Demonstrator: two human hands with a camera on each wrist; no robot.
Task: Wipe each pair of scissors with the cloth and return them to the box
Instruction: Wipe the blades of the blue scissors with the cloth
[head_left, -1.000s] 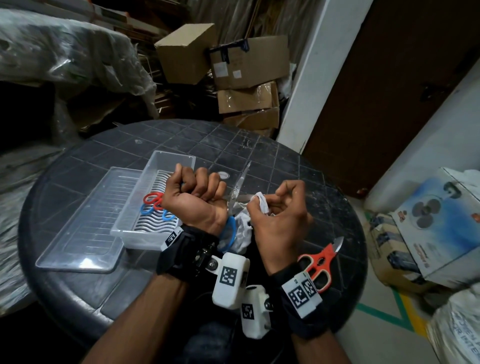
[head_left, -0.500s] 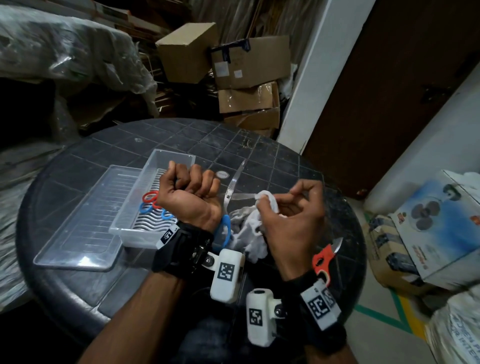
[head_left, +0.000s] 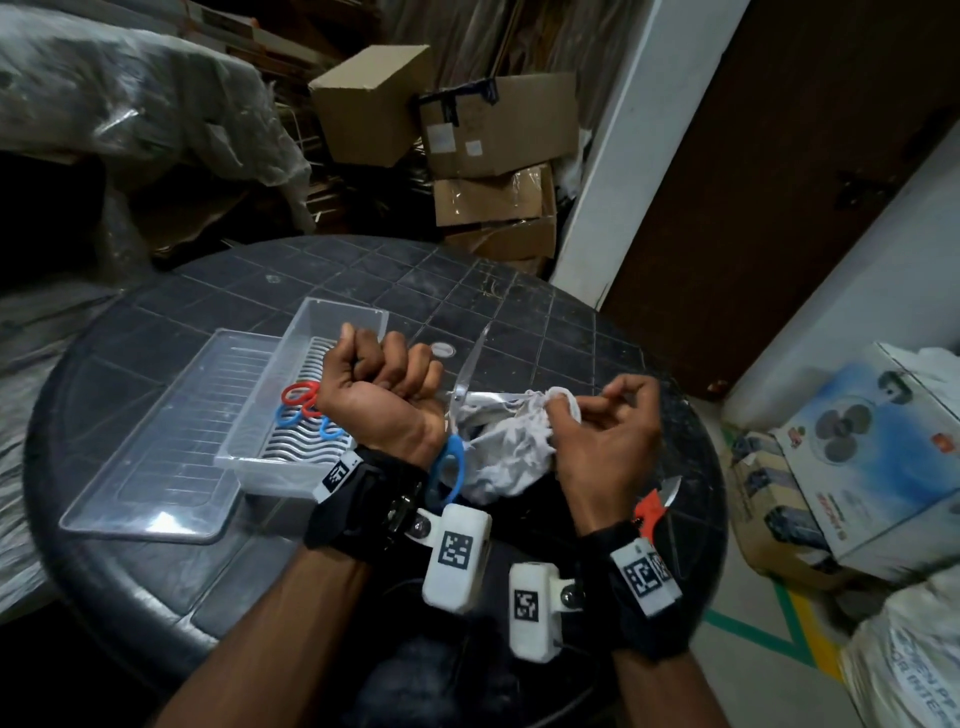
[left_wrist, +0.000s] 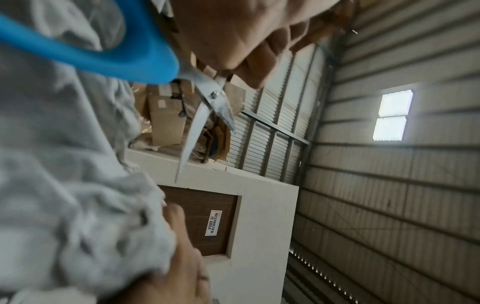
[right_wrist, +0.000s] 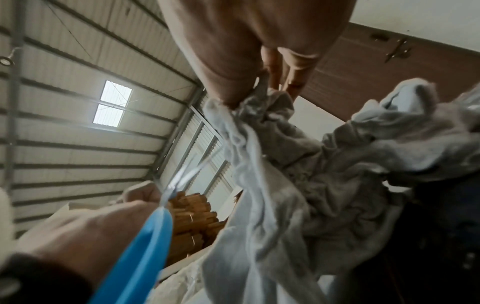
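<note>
Change: your right hand (head_left: 605, 447) has slid the cloth (head_left: 511, 449) outward along one blade since a second ago; the pinch that sat near the pivot is now out toward that blade's tip.
Meaning: this looks like one wiping stroke nearly run off the end; the other blade, which points up and away, still seems to need its pass before the pair goes back.
Scissors: the blue pair (head_left: 457, 415) is in the air between your hands, blades spread apart, above the table (head_left: 130, 566).
Left hand: your left hand (head_left: 379, 397) is fisted round the upper handle, palm toward you; the lower loop hangs free under the wrist.
Right hand: thumb and forefinger pinch the cloth round the blade; the other fingers curl loosely.
Box: the box (head_left: 340, 317) lies just left of your left hand with red and blue pairs in it; an orange pair (head_left: 655, 506) waits by your right wrist.
</note>
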